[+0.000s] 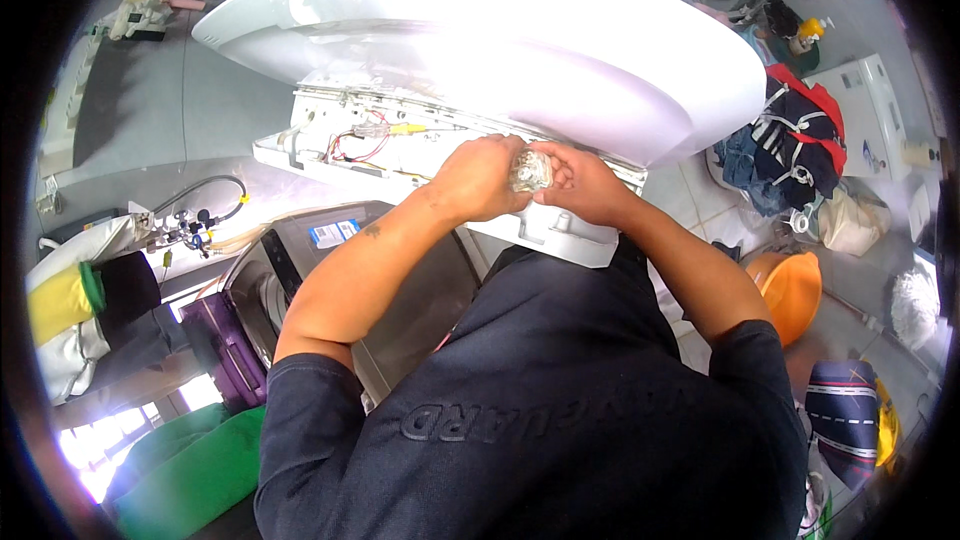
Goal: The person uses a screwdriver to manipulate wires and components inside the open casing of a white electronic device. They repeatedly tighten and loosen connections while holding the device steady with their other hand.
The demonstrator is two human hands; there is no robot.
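Observation:
Both hands meet in front of my chest over a long white appliance housing (300, 145). Between them sits a small, shiny, clear-and-whitish bundle (530, 171) that looks like crumpled plastic; its exact kind does not show. My left hand (480, 176) curls round its left side, fingertips mostly hidden. My right hand (585, 183) closes on the other side, fingers bent against the bundle. Red and dark wires (365, 140) and a yellow connector (407, 129) lie exposed in the housing, left of my hands. A large curved white cover (480, 30) rises behind it.
An orange basin (790, 295) and a pile of clothes (790, 140) are at the right. On the left are a pressure gauge with hoses (200, 225), a purple suitcase (225, 350) and green cloth (185, 480). A grey-topped appliance (410, 290) stands below my left forearm.

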